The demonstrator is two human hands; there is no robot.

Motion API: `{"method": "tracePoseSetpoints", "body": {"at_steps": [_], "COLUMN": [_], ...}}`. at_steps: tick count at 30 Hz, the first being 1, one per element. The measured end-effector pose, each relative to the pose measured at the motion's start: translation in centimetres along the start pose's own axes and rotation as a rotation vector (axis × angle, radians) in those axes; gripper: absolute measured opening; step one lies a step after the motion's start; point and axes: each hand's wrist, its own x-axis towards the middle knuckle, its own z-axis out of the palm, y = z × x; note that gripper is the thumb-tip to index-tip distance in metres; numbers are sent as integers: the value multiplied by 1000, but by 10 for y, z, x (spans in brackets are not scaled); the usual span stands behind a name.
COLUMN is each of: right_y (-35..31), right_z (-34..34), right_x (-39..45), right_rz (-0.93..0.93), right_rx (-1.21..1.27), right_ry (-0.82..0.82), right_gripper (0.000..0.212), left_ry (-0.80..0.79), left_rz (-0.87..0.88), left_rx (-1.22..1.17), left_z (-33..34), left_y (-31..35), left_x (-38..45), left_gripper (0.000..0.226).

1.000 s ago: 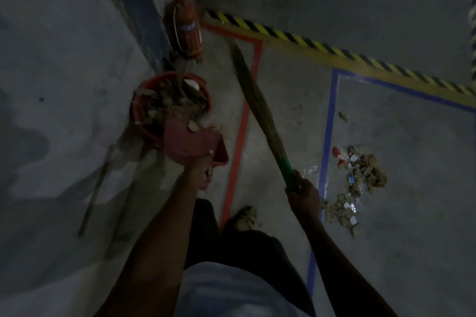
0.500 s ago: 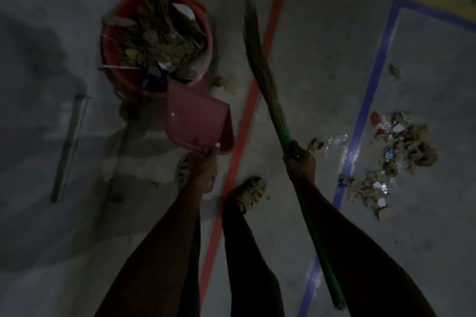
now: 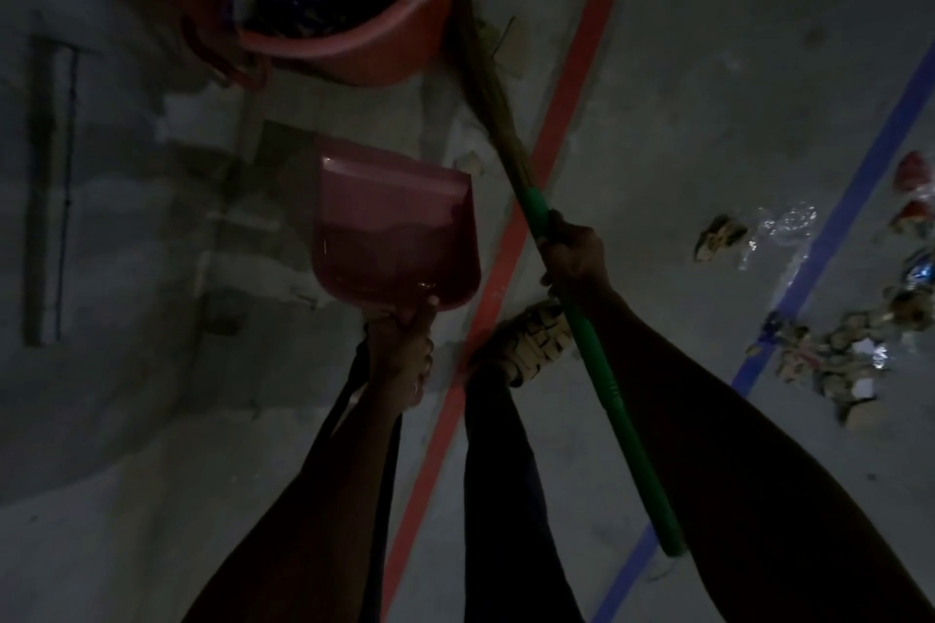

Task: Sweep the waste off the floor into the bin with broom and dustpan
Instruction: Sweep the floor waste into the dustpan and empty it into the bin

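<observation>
Waste [image 3: 830, 354] lies scattered right of the blue line, well apart from the bin [image 3: 354, 41]; I judge it light and loose. My left hand [image 3: 402, 349] grips the dustpan [image 3: 394, 228] handle, my right hand [image 3: 574, 258] clamps the broom [image 3: 536, 213] at its green shaft

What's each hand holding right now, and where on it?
Left hand grips the dustpan by its handle; right hand grips the broom on its green handle.

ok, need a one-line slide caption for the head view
Left hand holds an empty dustpan below the full bin; right hand grips the broom.
</observation>
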Motion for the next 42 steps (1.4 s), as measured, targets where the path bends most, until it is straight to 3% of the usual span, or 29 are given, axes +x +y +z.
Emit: {"method": "tracePoseSetpoints", "body": {"at_steps": [9, 14, 18, 21, 26, 28, 32, 36, 42], "right_y": [64, 99, 120, 125, 135, 145, 166, 187, 197], "right_z": [-17, -23, -9, 8, 23, 22, 3, -18, -45], "right_x": [-4, -33, -45, -49, -46, -46, -50, -48, -51], "right_rz": [132, -10, -105, -154, 42, 113, 75, 181, 402], "right_rx": [-59, -195, -151, -117, -218, -228, -307, -152, 260], "right_ry": [215, 345, 302, 182, -31, 9, 159, 292, 418], "right_gripper": [44, 50, 62, 54, 35, 38, 40, 42, 41], "left_ry": [-20, -7, 0, 26, 50, 49, 35, 3, -94], "left_rz": [6, 47, 53, 44, 70, 69, 82, 113, 87], "left_rx": [5, 18, -14, -18, 26, 49, 69, 96, 251], "left_z": [-25, -28, -27, -24, -21, -18, -6, 21, 65], "left_y": [-1, 7, 6, 2, -6, -9, -16, -14, 5], "left_x": [19, 20, 20, 20, 23, 26, 32, 29, 17], "left_gripper": [46, 38, 44, 44, 47, 47, 42, 41, 62]}}
